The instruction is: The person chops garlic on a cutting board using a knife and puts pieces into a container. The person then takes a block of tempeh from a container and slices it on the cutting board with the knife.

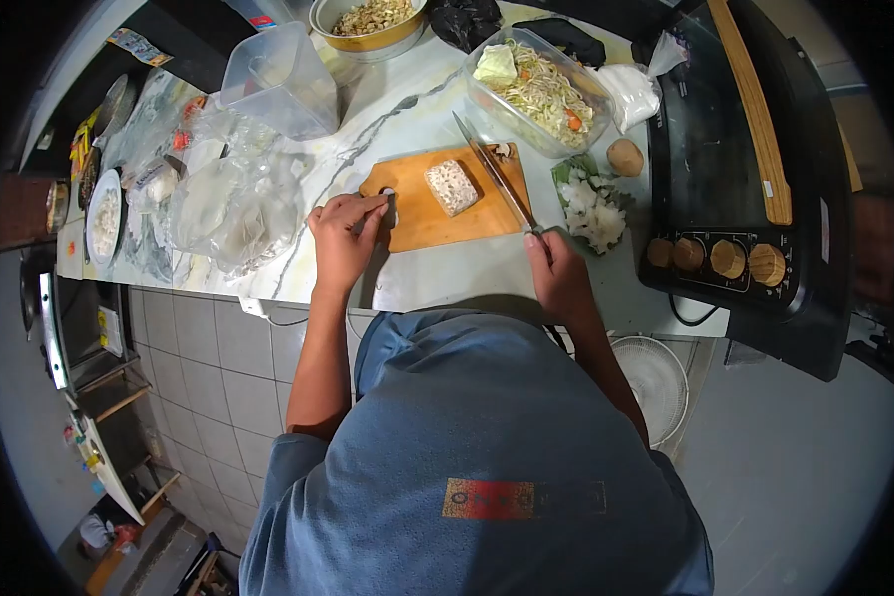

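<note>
A wooden cutting board (417, 224) lies on the marble-look counter, with a pale speckled block (451, 188) at its middle. My right hand (558, 270) is closed round the handle of a knife (502, 179), whose blade slants up and left across the board's right side. Small scraps (505, 151) lie by the blade near the board's top right corner. At the board's left edge, by its handle hole, is my left hand (348, 226), fingers bent and pressed together; whether something small is between them is hidden.
Shredded vegetables fill a clear tub (606, 99) behind the board. White pieces on a leaf (593, 211) and a round brown item (625, 158) lie to the right, before a black stove (700, 149). Plastic bags (243, 214) and an empty container (283, 84) stand left.
</note>
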### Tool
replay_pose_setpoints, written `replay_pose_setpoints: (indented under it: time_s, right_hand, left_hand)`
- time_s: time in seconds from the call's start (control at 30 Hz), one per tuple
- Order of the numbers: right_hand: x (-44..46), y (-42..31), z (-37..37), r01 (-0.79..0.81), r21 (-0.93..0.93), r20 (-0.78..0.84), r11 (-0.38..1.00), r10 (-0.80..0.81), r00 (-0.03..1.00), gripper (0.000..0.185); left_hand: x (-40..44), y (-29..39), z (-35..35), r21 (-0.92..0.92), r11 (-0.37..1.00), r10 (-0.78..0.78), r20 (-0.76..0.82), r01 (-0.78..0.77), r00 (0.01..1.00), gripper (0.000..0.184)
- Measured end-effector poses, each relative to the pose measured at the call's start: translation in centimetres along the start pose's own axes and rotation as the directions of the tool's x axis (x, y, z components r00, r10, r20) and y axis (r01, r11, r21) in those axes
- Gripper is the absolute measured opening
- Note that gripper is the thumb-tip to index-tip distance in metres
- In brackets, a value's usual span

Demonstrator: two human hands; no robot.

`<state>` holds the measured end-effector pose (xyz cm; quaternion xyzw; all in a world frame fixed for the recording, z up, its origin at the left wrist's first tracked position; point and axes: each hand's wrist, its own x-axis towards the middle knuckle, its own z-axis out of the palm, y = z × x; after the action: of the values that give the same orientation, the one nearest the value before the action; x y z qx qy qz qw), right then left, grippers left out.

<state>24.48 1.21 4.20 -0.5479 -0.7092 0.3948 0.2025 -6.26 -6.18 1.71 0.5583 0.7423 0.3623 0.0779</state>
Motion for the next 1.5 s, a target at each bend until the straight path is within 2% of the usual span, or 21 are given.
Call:
replay_pose_setpoints:
  time_s: [0.1, 0.17, 0.3, 0.37, 0.5, 0.57, 0.7, 0.77, 0.8, 0.83, 0.9, 0.97, 1.03, 1.13, 1.3, 1.37, 1.5]
  right_hand:
    - [-0.1, -0.2, 0.0, -0.03, 0.022, 0.004, 0.999, 0.029, 1.0, 0.037]
    - [-0.1, 0.0, 0.1, -0.012, 0.02, -0.004, 1.0, 0.012, 1.0, 0.037]
    - [-0.2, 0.1, 0.1, -0.016, 0.007, -0.006, 1.0, 0.016, 1.0, 0.037]
    - [-0.2, 0.1, 0.1, -0.003, -0.009, -0.012, 1.0, 0.003, 1.0, 0.037]
    - [-0.3, 0.0, 0.0, -0.022, -0.031, -0.002, 0.999, 0.022, 1.0, 0.037]
    - [-0.3, 0.4, 0.1, -0.024, -0.057, -0.006, 0.998, 0.024, 1.0, 0.037]
    - [-0.3, 0.5, 0.3, -0.035, -0.07, 0.007, 0.997, 0.036, 0.999, 0.037]
    - [-0.4, 1.3, 0.7, -0.047, -0.022, 0.007, 0.999, 0.047, 0.999, 0.037]
    - [-0.4, 1.3, 0.8, -0.047, -0.022, 0.006, 0.999, 0.048, 0.999, 0.037]
    - [-0.4, 1.3, 0.8, -0.052, -0.024, 0.019, 0.998, 0.053, 0.998, 0.037]
    - [-0.4, 1.2, 0.7, -0.055, -0.029, 0.027, 0.998, 0.056, 0.998, 0.036]
    - [-0.5, 0.9, 0.4, 0.014, 0.005, 0.003, 1.0, -0.015, 1.0, 0.038]
    - [-0.4, 0.8, 0.2, -0.012, 0.023, 0.005, 1.0, 0.012, 1.0, 0.038]
    - [-0.4, 0.0, -0.2, -0.042, 0.049, 0.01, 0.998, 0.041, 0.999, 0.038]
    - [-0.7, -1.2, -0.5, -0.025, 0.1, 0.007, 0.995, 0.024, 1.0, 0.038]
    - [-0.8, -2.2, -0.9, -0.072, 0.149, 0.035, 0.986, 0.067, 0.997, 0.039]
    - [-1.2, -2.8, -1.5, -0.069, 0.163, 0.03, 0.984, 0.065, 0.997, 0.039]
  left_hand:
    - [-0.1, -0.3, 0.0, 0.018, 1.0, 0.001, -0.011, -0.001, 1.0, 0.015]
    - [0.3, 0.5, -0.7, -0.023, 0.996, -0.09, 0.045, 0.091, 0.995, 0.014]
    - [0.4, 0.2, -0.5, -0.002, 0.996, -0.087, -0.019, 0.087, 0.996, 0.014]
    - [0.5, 0.8, -0.8, 0.149, 0.986, -0.073, 0.003, 0.072, 0.997, 0.014]
    - [0.8, 1.4, -0.6, 0.141, 0.99, 0.007, -0.063, 0.002, 0.998, 0.016]
    - [1.0, 1.4, -1.0, 0.109, 0.992, 0.071, 0.003, -0.071, 0.997, 0.017]
    - [2.0, 2.1, -0.9, 0.001, 0.996, 0.094, 0.046, -0.094, 0.995, 0.017]
    - [2.4, 3.0, -0.2, 0.002, 0.996, -0.087, 0.171, 0.088, 0.981, 0.016]
    - [2.4, 3.6, 0.3, -0.062, 0.998, 0.008, 0.076, -0.003, 0.997, 0.012]
    - [2.5, 3.9, 0.8, -0.064, 0.998, 0.01, 0.078, -0.005, 0.997, 0.012]
    - [2.8, 4.1, 1.9, -0.19, 0.98, 0.065, 0.03, -0.058, 0.997, 0.011]
    - [2.9, 4.3, 2.2, -0.181, 0.981, 0.077, 0.016, -0.073, 0.997, 0.009]
    - [3.3, 5.5, 1.5, -0.168, 0.982, 0.101, 0.057, -0.09, 0.993, 0.013]
    - [4.0, 6.1, 2.1, -0.212, 0.966, 0.158, 0.032, -0.148, 0.987, 0.013]
    - [5.3, 7.8, 3.8, -0.253, 0.961, 0.117, 0.019, -0.109, 0.993, 0.016]
    - [5.7, 8.7, 4.3, -0.271, 0.959, 0.098, 0.029, -0.087, 0.995, 0.017]
    - [6.1, 9.3, 5.1, -0.213, 0.974, 0.089, 0.027, -0.082, 0.996, 0.018]
